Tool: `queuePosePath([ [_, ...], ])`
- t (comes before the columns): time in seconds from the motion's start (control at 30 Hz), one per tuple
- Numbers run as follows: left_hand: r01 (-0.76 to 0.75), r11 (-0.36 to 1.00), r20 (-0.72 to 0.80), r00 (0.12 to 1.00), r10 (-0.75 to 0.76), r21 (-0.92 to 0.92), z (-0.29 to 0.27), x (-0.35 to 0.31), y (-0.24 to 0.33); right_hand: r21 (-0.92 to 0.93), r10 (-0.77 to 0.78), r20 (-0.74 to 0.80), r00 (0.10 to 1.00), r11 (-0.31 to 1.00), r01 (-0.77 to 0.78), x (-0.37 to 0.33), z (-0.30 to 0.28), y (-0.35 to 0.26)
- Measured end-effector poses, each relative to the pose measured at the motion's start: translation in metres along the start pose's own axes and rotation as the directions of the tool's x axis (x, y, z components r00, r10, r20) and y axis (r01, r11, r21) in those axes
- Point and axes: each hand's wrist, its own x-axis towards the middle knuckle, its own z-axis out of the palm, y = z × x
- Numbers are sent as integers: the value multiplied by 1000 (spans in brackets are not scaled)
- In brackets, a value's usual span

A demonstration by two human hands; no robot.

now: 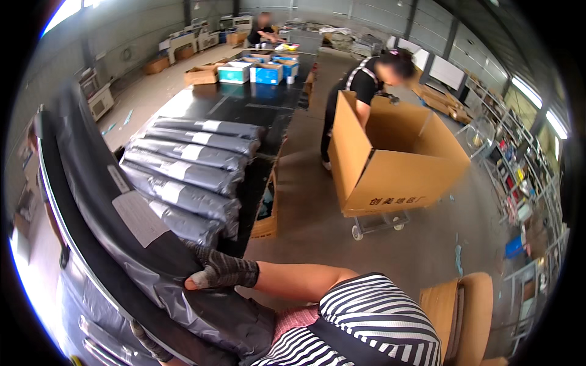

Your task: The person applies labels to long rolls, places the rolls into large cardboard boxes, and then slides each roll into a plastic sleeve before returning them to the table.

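Right hand extends leftward; left hand sits lower, partly hidden.

Dark roll, white-labelled, seemingly plastic-wrapped, slanting at left

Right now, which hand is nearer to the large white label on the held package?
Right. The right hand is just below-right of the label; the left hand is farther below it.

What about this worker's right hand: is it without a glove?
No, the right hand wears a dark knitted glove while touching the black plastic-wrapped package.
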Motion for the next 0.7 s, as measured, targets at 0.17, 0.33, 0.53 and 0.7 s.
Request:
queuePosePath([
  [0.17,-74,944,95,994,45,321,101,86,-87,-281,-339,-130,932,914,294,-112,-84,-96],
  [0.33,-143,754,208,978,8,641,199,174,-196,-403,-474,-290,831,848,343,-222,-163,-186],
  [0.53,-63,813,545,771,-329,579,462,244,-335,-564,-560,-655,507,809,165,-338,-247,-232],
  [0.7,-100,805,744,462,-483,585,563,307,-440,-551,-585,-771,252,811,196,-384,-308,-257],
])
